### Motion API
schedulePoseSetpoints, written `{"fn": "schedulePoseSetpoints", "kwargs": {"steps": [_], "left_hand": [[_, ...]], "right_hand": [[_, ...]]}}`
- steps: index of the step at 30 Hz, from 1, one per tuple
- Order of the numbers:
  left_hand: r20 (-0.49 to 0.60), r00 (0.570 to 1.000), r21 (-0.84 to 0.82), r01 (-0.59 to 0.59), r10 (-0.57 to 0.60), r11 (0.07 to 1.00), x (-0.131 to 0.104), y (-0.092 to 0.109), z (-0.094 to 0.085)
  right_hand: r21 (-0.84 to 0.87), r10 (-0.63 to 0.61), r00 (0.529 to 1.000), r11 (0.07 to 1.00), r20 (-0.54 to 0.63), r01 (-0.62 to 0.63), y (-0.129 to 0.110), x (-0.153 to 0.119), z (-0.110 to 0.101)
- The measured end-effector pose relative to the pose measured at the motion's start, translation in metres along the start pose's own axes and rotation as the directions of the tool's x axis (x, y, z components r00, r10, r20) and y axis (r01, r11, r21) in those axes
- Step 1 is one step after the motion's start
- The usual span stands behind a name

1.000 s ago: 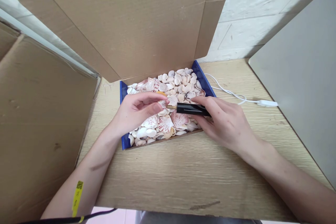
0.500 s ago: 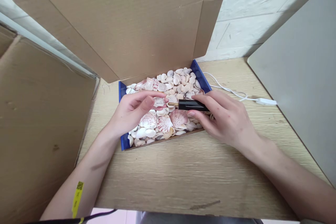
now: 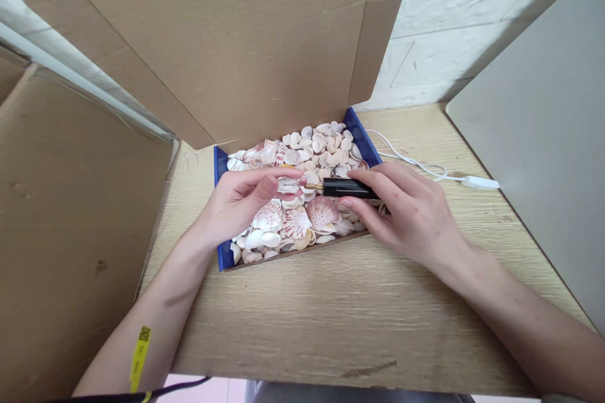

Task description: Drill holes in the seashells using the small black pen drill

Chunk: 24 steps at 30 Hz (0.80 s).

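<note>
Plainly, a brown cardboard panel (image 3: 80, 201) stands at the far left of the pale wood-grained bench (image 3: 302, 321). Next comes the left hand (image 3: 236, 203), its grip closed on a small, whitish, partly see-through piece (image 3: 287, 185) pinched by thumb and fingers above a shallow box with blue side walls (image 3: 363, 133). White and reddish shells (image 3: 322, 213) fill that box. Just right of the piece, a brass-coloured tip (image 3: 313, 186) points at it, nearly level; whether anything thin at its end touches, I cannot tell. The tip belongs to a black cylindrical tool (image 3: 347, 187), and the right hand (image 3: 411, 220) has its grip clamped around the tool's body. To my eye the danger sits between the hands: fingertips lie close to the tip, so a slip could graze skin, while too hard a push could crack the piece or drop it among the shells. Farther right, a thin white cable (image 3: 401, 156) runs to a white slab-shaped fitting (image 3: 479, 182) by a pale grey panel (image 3: 539, 126); if it feeds the tool, a snag could jerk the tip sideways.
</note>
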<state>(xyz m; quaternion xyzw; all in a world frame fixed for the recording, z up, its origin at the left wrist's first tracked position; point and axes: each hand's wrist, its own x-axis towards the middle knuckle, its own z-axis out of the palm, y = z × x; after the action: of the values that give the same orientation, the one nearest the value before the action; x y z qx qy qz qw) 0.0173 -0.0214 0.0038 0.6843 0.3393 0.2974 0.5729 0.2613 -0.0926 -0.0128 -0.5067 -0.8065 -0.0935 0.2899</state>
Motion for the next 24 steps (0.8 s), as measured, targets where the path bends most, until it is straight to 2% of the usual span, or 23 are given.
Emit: {"fn": "schedulePoseSetpoints", "kwargs": {"steps": [3, 7, 11, 16, 24], "left_hand": [[-0.004, 1.000, -0.007, 0.005, -0.005, 1.000, -0.0001, 0.0005, 0.0005], [0.007, 1.000, 0.122, 0.010, -0.011, 0.992, -0.0001, 0.0018, -0.0018], [0.048, 0.999, 0.238, -0.007, -0.005, 0.971, -0.0005, 0.0047, -0.0041], [0.077, 0.996, 0.259, 0.014, -0.035, 0.966, 0.0000, 0.0072, -0.0027], [0.094, 0.994, 0.229, 0.029, -0.052, 0.973, 0.0009, 0.0079, -0.0009]], "right_hand": [[0.001, 0.007, 1.000, 1.000, 0.004, -0.007, 0.0012, -0.0005, 0.0001], [-0.014, -0.011, 0.999, 1.000, -0.030, 0.010, 0.0032, -0.0003, -0.0010], [-0.052, -0.073, 0.987, 0.996, -0.144, 0.066, 0.0034, 0.0019, -0.0029], [-0.066, -0.099, 0.960, 0.994, -0.264, 0.084, 0.0021, 0.0032, -0.0034], [-0.023, -0.057, 0.976, 0.998, -0.209, 0.054, 0.0032, 0.0031, -0.0036]]}}
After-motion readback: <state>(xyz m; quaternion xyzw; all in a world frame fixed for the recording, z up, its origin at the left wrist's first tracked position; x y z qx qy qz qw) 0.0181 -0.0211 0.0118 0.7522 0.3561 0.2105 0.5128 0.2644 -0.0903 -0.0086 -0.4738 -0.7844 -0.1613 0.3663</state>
